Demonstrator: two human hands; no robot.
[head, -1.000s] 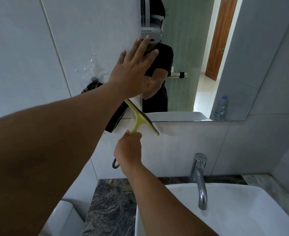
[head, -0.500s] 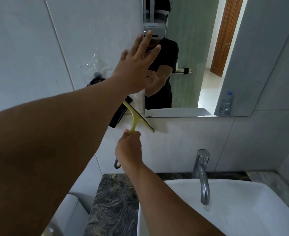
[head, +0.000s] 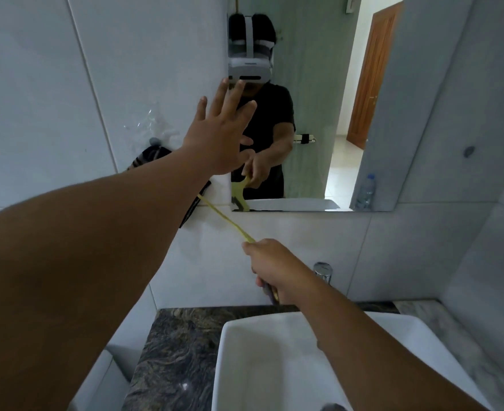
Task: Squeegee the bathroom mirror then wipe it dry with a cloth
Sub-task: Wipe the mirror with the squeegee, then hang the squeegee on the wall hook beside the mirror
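Note:
The mirror [head: 319,99] hangs on the tiled wall above the basin. My left hand [head: 218,137] is flat and open, fingers spread, against the mirror's left edge. My right hand [head: 277,268] grips the handle of a yellow squeegee [head: 233,223], seen edge-on as a thin strip. Its head lies near the mirror's bottom left corner, partly hidden behind my left forearm. The squeegee's reflection shows in the glass. A dark striped cloth [head: 152,154] hangs from a wall hook left of the mirror.
A white basin [head: 244,366] sits below on a dark marble counter [head: 179,351], with a chrome tap [head: 323,271] behind my right wrist. A toilet's edge [head: 102,378] shows at lower left. The mirror reflects a water bottle and a wooden door.
My right hand has moved right and down, turning the squeegee edge-on. The view has tilted up, showing more of the mirror. My left hand stays flat on the mirror's edge.

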